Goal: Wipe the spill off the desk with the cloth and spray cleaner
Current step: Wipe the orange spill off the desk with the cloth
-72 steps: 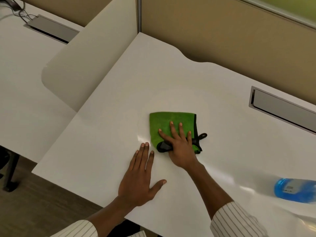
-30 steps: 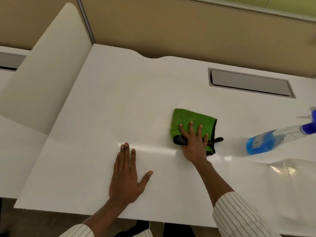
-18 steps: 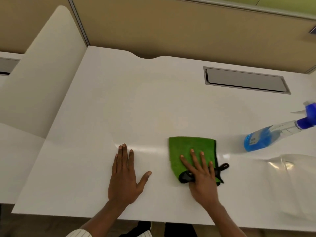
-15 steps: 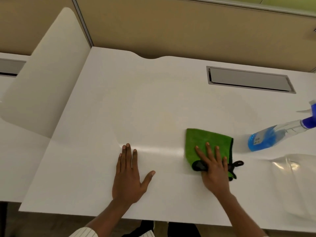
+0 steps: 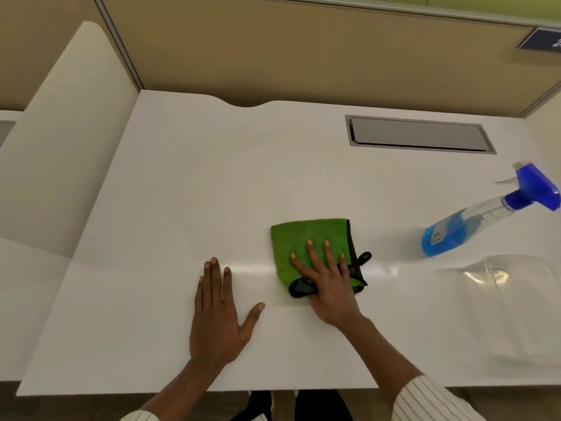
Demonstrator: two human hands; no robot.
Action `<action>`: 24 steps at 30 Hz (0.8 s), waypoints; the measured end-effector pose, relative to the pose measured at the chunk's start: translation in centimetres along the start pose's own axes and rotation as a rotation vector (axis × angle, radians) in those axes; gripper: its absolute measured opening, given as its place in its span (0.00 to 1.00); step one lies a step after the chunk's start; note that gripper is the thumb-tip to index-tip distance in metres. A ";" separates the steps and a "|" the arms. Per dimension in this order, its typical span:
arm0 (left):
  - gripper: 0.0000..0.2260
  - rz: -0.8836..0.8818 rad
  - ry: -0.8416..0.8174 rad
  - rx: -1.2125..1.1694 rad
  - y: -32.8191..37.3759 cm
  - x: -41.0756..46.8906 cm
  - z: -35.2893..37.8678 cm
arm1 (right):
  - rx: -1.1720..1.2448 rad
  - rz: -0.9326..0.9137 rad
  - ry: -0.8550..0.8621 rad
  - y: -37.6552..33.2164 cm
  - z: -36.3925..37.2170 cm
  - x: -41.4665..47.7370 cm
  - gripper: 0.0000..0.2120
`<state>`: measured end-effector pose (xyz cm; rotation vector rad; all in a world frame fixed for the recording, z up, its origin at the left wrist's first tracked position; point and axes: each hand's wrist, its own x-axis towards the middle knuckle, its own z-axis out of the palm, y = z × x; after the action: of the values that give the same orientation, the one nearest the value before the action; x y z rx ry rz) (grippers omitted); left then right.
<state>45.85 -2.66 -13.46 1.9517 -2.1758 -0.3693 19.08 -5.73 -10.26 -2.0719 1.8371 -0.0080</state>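
Note:
A folded green cloth point(image 5: 303, 241) with a black edge lies flat on the white desk point(image 5: 188, 192), a little right of centre. My right hand point(image 5: 326, 281) presses down on its near half, fingers spread and the thumb on the black corner. My left hand point(image 5: 217, 311) rests flat on the bare desk to the left of the cloth, fingers apart, holding nothing. The spray cleaner point(image 5: 473, 220), a clear bottle of blue liquid with a blue trigger head, stands at the far right, apart from both hands. I cannot make out a spill on the surface.
A grey cable hatch point(image 5: 419, 135) is set into the desk at the back right. A clear plastic container point(image 5: 513, 302) sits at the near right, below the bottle. A white divider panel point(image 5: 66, 141) rises on the left and a tan partition wall point(image 5: 303, 50) runs behind.
My right hand has slid the cloth back and forth across the desk, last moving it leftward, toward the centre. My left hand has stayed flat in place.

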 end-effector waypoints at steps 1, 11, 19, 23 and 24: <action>0.48 0.001 0.002 0.001 0.0 0.0 0.0 | -0.007 -0.025 0.001 -0.3 0.2 -1.4 0.42; 0.48 -0.007 -0.026 0.021 0.1 0.1 -0.1 | 0.063 0.219 0.098 4.4 -0.3 -4.1 0.47; 0.48 0.005 0.001 0.010 0.0 0.1 -0.1 | 0.087 0.531 0.165 -1.7 1.6 -1.6 0.45; 0.47 0.010 0.010 0.012 0.0 0.1 0.0 | 0.010 0.269 0.140 -3.3 1.7 1.6 0.45; 0.47 0.006 0.007 0.012 0.0 0.1 0.0 | -0.023 0.172 0.134 -3.6 1.6 2.7 0.45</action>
<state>45.86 -2.80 -13.44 1.9489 -2.1843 -0.3485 23.29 -7.57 -11.41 -1.9638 2.0998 -0.0828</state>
